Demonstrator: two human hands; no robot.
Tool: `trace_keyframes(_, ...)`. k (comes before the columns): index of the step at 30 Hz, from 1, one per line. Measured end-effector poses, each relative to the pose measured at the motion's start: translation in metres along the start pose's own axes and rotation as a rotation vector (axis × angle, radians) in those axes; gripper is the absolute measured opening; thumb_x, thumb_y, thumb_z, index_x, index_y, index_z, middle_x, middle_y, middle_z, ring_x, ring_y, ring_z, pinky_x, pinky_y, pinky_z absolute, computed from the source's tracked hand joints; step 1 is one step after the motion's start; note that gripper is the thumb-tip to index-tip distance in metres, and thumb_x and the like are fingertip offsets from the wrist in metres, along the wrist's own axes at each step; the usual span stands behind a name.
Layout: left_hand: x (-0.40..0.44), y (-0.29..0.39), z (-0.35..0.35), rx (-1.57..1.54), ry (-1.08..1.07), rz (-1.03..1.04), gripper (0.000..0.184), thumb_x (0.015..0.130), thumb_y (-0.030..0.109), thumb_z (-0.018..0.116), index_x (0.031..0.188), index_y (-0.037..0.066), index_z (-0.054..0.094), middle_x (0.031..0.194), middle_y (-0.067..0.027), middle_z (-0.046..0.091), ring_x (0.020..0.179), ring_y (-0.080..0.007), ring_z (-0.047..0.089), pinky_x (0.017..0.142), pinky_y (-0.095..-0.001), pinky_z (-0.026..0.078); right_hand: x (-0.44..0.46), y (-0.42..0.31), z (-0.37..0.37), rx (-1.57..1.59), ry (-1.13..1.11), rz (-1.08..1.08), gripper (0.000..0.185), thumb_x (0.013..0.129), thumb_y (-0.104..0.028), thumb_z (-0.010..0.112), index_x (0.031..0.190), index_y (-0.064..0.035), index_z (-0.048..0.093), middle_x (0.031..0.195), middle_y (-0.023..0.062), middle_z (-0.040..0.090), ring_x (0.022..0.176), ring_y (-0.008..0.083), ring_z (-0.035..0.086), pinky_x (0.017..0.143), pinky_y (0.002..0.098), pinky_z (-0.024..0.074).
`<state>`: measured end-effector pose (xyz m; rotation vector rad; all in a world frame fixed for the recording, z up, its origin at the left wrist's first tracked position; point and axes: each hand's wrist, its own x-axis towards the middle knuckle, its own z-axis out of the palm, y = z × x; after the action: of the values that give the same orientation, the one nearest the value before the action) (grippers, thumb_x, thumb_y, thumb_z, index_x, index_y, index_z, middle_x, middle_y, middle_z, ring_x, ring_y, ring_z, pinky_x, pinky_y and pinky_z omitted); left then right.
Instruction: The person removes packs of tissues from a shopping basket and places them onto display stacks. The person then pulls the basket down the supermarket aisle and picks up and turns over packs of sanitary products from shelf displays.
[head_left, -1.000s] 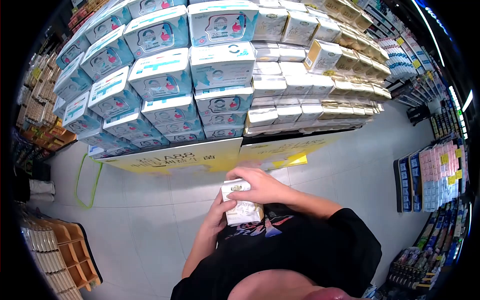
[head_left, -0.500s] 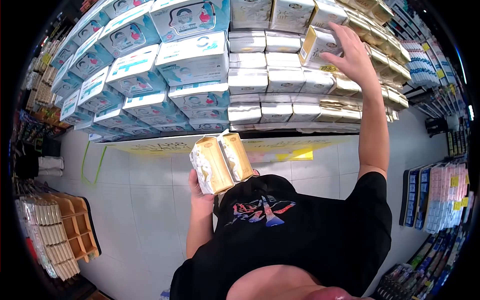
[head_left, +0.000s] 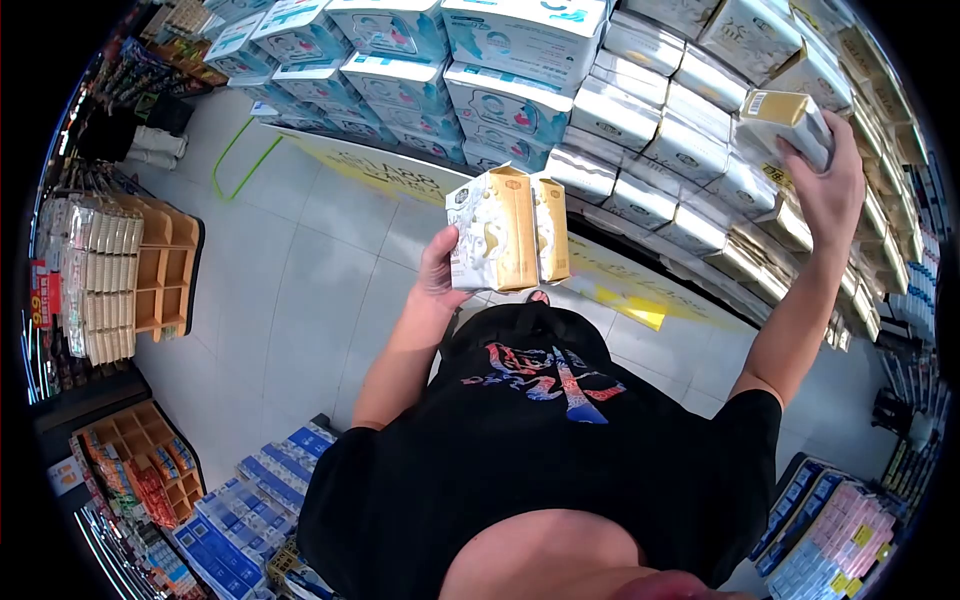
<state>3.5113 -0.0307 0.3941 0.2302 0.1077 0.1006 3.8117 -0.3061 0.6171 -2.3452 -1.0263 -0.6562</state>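
Note:
My left hand [head_left: 440, 270] grips white-and-gold packs [head_left: 492, 232] in front of my chest, with a second pack [head_left: 552, 230] beside the first on its right. At the upper right, my right hand [head_left: 830, 180] is closed around another white-and-gold pack [head_left: 790, 120], thumb on the near side and fingers behind. That pack sits tilted over the rows of similar white packs [head_left: 690, 160] on the display. A yellow tag [head_left: 776, 174] shows just below it.
Blue-and-white boxes [head_left: 520, 45] are stacked left of the white packs. A yellow printed board [head_left: 400, 180] runs along the display's base. A green loop [head_left: 240, 175] stands at the left. Wooden shelves [head_left: 165, 270] and blue packages [head_left: 240, 520] lie farther left.
The view has turned. My right hand first left the packs by my chest for the display, then closed on the tilted pack there. My left hand still holds its packs.

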Motion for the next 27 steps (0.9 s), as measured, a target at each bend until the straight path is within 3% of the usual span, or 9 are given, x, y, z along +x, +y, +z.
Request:
trace_keyframes(3, 0.01, -0.005, 0.009, 0.018, 0.024, 0.004, 0.075, 0.082, 0.031, 0.073, 0.141, -0.002, 0.038, 0.134, -0.0187, 0.055, 0.12, -0.0304, 0.058, 0.104, -0.0484, 0.046, -0.021, -0.018, -0.009, 0.257, 0.171, 0.078, 0.049, 0.077, -0.023, 0.075, 0.117, 0.0005, 0.058, 0.095, 0.0127, 0.068, 0.082, 0.0215, 0.066, 0.078, 0.0327, 0.0537)
trace_keyframes(5, 0.021, -0.011, 0.015, 0.152, 0.078, -0.025, 0.073, 0.083, 0.03, 0.072, 0.14, -0.002, 0.038, 0.133, -0.0178, 0.056, 0.119, -0.0292, 0.059, 0.103, -0.0477, 0.046, -0.037, -0.036, -0.011, 0.812, 0.147, 0.241, 0.058, 0.076, -0.026, 0.076, 0.121, 0.0047, 0.055, 0.096, 0.0126, 0.067, 0.084, 0.0206, 0.066, 0.081, 0.0314, 0.0538)
trace_keyframes(8, 0.036, -0.017, 0.017, 0.245, 0.049, -0.124, 0.071, 0.084, 0.027, 0.07, 0.14, -0.002, 0.038, 0.132, -0.0165, 0.056, 0.118, -0.027, 0.059, 0.102, -0.0431, 0.048, -0.066, -0.08, 0.019, 1.203, -0.196, 0.317, 0.067, 0.073, -0.021, 0.078, 0.129, 0.0047, 0.051, 0.103, 0.0101, 0.064, 0.092, 0.0162, 0.064, 0.084, 0.0261, 0.0496)
trace_keyframes(11, 0.043, -0.027, 0.029, 0.407, 0.046, -0.281, 0.072, 0.084, 0.027, 0.069, 0.142, -0.001, 0.037, 0.132, -0.0142, 0.056, 0.118, -0.0226, 0.059, 0.099, -0.0368, 0.05, -0.068, -0.105, 0.039, 1.122, -0.686, 0.174, 0.059, 0.072, -0.013, 0.08, 0.123, 0.0019, 0.054, 0.104, 0.0063, 0.062, 0.094, 0.0106, 0.059, 0.081, 0.0233, 0.0466)
trace_keyframes(13, 0.045, -0.035, 0.027, 0.466, 0.034, -0.32, 0.075, 0.084, 0.03, 0.07, 0.143, 0.001, 0.035, 0.131, -0.0133, 0.056, 0.118, -0.0218, 0.059, 0.098, -0.0358, 0.051, -0.07, -0.117, 0.053, 1.116, -0.807, 0.117, 0.05, 0.073, -0.018, 0.08, 0.114, 0.0019, 0.058, 0.096, 0.0074, 0.065, 0.09, 0.0135, 0.062, 0.079, 0.0263, 0.0483)
trace_keyframes(14, 0.048, -0.038, 0.028, 0.394, 0.053, -0.426, 0.077, 0.085, 0.033, 0.07, 0.145, 0.003, 0.032, 0.13, -0.0132, 0.056, 0.118, -0.0212, 0.058, 0.098, -0.0358, 0.051, -0.073, -0.121, 0.06, 0.98, -0.766, 0.003, 0.048, 0.074, -0.022, 0.079, 0.111, 0.0016, 0.06, 0.096, 0.0099, 0.065, 0.089, 0.0184, 0.063, 0.079, 0.0294, 0.0494)
trace_keyframes(18, 0.047, -0.047, 0.007, 0.518, 0.034, -0.546, 0.047, 0.09, 0.027, 0.067, 0.128, 0.003, 0.052, 0.115, -0.0115, 0.064, 0.096, -0.0197, 0.069, 0.078, -0.0324, 0.06, -0.093, -0.124, 0.09, 0.707, -0.767, -0.235, 0.048, 0.078, -0.037, 0.072, 0.107, 0.0007, 0.063, 0.098, 0.0172, 0.066, 0.094, 0.035, 0.064, 0.082, 0.0402, 0.0508)
trace_keyframes(24, 0.035, -0.055, 0.018, 0.565, 0.072, -0.578, 0.035, 0.096, 0.023, 0.057, 0.124, 0.001, 0.055, 0.11, -0.0123, 0.066, 0.092, -0.0213, 0.07, 0.073, -0.0317, 0.061, -0.103, -0.125, 0.092, 0.686, -0.909, -0.26, 0.06, 0.081, -0.047, 0.069, 0.117, -0.0002, 0.058, 0.108, 0.0171, 0.061, 0.107, 0.0338, 0.059, 0.09, 0.0416, 0.0474)
trace_keyframes(27, 0.027, -0.047, 0.025, 0.521, 0.129, -0.611, 0.038, 0.096, 0.024, 0.057, 0.125, -0.001, 0.055, 0.109, -0.014, 0.067, 0.094, -0.0199, 0.07, 0.075, -0.0315, 0.06, -0.085, -0.116, 0.076, 0.734, -0.77, -0.303, 0.058, 0.08, -0.038, 0.074, 0.12, 0.0003, 0.056, 0.115, 0.0172, 0.06, 0.108, 0.0334, 0.058, 0.093, 0.0394, 0.0464)
